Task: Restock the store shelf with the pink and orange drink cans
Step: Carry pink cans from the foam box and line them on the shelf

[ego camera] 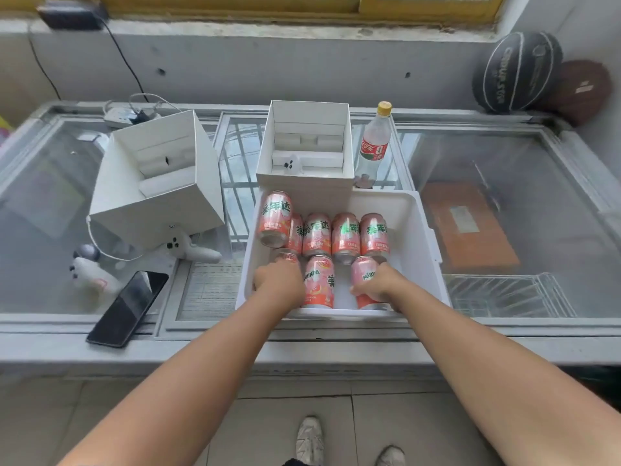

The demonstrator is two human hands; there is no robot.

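Observation:
A white plastic bin (411,230) sits on the glass freezer lid and holds several pink and orange drink cans. A back row of cans (344,237) stands upright, and one can (276,218) at the back left leans tilted. In the front row, my left hand (280,280) is curled over the top of the left can (286,255). My right hand (378,284) grips the side of the right front can (363,275). Between both hands stands another upright can (318,280).
Two empty white cardboard boxes (154,183) (305,146) stand behind and left of the bin. A clear soda bottle (374,142) is at the back. A black phone (129,307) and white game controllers (181,248) lie at the left. Two basketballs (517,72) rest at the far right.

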